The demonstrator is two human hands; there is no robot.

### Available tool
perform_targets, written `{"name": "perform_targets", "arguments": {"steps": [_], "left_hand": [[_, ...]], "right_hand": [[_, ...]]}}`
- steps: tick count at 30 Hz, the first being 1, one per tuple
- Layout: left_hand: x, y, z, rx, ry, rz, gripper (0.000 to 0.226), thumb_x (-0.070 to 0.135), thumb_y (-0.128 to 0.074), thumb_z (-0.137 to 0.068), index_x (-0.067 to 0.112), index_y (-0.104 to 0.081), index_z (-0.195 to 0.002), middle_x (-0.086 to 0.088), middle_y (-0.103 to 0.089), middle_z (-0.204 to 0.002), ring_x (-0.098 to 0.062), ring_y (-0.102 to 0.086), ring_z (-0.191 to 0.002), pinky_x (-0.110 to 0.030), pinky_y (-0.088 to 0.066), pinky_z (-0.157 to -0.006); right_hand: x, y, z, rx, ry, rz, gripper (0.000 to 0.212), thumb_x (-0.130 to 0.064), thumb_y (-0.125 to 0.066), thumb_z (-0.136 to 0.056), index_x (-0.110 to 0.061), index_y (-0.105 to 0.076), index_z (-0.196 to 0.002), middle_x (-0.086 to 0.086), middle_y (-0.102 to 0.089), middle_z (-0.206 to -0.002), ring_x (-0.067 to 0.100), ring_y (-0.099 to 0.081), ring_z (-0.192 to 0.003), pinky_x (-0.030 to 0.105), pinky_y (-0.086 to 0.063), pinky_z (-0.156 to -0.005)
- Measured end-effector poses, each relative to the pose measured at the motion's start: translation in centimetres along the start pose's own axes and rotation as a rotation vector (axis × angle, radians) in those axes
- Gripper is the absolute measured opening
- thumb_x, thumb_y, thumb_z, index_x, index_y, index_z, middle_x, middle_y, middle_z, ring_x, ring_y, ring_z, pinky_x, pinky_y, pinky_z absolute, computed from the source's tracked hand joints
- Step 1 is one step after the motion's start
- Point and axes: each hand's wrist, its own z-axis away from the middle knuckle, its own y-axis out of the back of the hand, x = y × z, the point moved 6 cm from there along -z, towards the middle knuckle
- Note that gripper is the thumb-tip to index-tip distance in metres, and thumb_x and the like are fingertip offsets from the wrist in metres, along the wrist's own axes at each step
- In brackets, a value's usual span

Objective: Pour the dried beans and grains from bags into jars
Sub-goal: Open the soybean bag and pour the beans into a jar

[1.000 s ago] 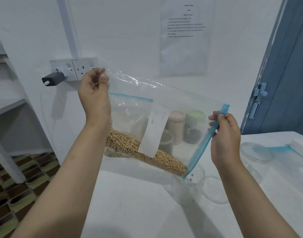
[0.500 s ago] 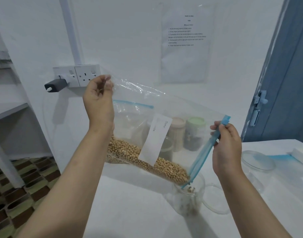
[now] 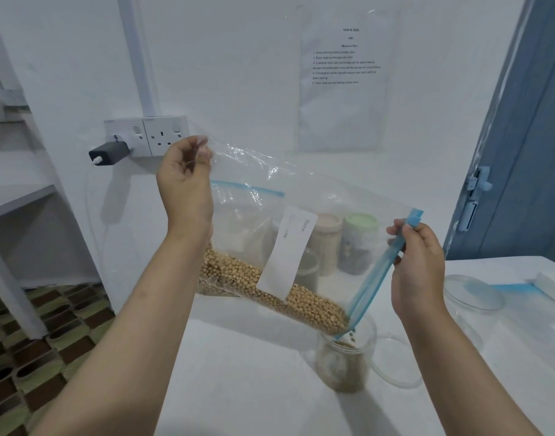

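The left hand pinches the closed bottom corner of a clear zip bag and holds it high, while the right hand pinches the blue zip strip at the mouth and holds it lower. That slope looks deliberate: with the sealed end up and the mouth down, the dried beans slide along the lower edge of the bag toward its lowest corner. The grip on the strip probably steers that corner and keeps the mouth narrow, so the beans leave in a thin stream rather than a rush.

The corner of the mouth sits inside the rim of a clear jar standing on the white bench. The jar is partly filled with beans, blurred as if in motion, so the pour appears to be under way with most of the beans in the bag. A white label is stuck on the bag's side.

Just beside the jar lies a clear round lid, likely its own, set aside for pouring. Farther right rests a second clear lid. Through the bag, at the back of the bench, stand two filled jars, one with a beige lid and one with a green lid; their contents are hard to tell.
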Motion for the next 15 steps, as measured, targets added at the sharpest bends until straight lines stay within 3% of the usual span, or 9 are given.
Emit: {"name": "perform_targets", "arguments": {"steps": [15], "left_hand": [[1.1,-0.2,0.5,-0.031,-0.011,-0.019,0.019,0.007,-0.060,-0.096,0.025,-0.064,-0.093,0.010,-0.066,-0.094,0.002,-0.061,-0.085,-0.022,-0.050,-0.089]], "right_hand": [[-0.4,0.1,0.4,-0.022,0.034,-0.008,0.024,-0.012,-0.045,-0.103,-0.024,-0.061,-0.090,-0.012,-0.062,-0.085,0.005,-0.054,-0.086,0.021,-0.042,-0.081]]}}
